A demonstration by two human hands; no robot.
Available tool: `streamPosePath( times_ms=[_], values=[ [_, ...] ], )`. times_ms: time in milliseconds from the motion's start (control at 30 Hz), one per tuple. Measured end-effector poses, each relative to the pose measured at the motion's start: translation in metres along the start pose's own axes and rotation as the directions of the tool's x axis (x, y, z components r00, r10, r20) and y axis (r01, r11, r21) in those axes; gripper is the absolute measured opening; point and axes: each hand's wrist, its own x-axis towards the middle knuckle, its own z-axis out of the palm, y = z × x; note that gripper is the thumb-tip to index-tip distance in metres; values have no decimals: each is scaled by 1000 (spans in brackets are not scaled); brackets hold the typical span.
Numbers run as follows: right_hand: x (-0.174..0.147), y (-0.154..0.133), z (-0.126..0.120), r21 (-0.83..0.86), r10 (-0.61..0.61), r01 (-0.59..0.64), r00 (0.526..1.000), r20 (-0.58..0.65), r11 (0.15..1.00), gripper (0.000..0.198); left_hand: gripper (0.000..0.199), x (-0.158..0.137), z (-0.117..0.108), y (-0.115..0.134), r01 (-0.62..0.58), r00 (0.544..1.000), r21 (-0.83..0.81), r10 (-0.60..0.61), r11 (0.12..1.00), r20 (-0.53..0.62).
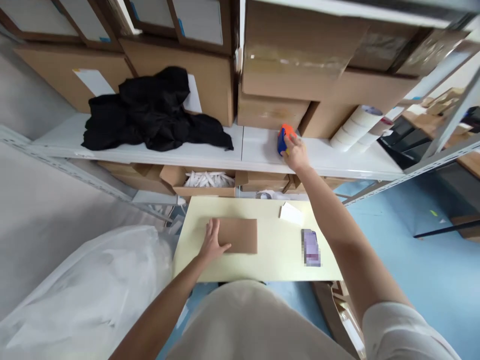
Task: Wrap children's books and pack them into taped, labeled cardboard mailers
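Observation:
On the pale yellow table (273, 267), a small brown cardboard box (242, 236) lies in front of me. My left hand (213, 244) grips its left end, with thumb and fingers spread across it. My right arm reaches up to the white shelf (262, 145). There my right hand (296, 152) has its fingers around an orange and blue tape dispenser (281, 140), whose right side is hidden by the hand. A white card (291, 214) and a pixelated purple phone-like object (311, 247) lie to the right of the box.
Black cloth (153, 112) is heaped on the shelf's left part, and tape rolls (352, 130) are stacked at its right. Large cartons (292, 55) stand behind. Beneath, an open box (204, 191) holds white pieces. A large translucent plastic bag (90, 295) bulges left of the table.

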Motion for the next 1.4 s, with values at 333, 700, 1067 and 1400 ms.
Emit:
streamPosePath(
  times_ms=[333,700,1067,1400],
  values=[
    [-304,-32,147,444,114,-467,776,620,764,110,122,-36,-2,-55,240,964,-262,-197,935,180],
    [-326,-78,192,604,158,-683,706,690,411,92,70,-21,9,-59,204,975,-551,-121,809,184],
    [-307,-88,124,371,409,-768,607,681,523,61,44,-12,-21,-30,27,997,-368,0,929,73],
    [-304,-69,126,234,588,-837,521,619,495,65,47,-5,7,1,93,989,-276,-56,957,139]
  ],
)
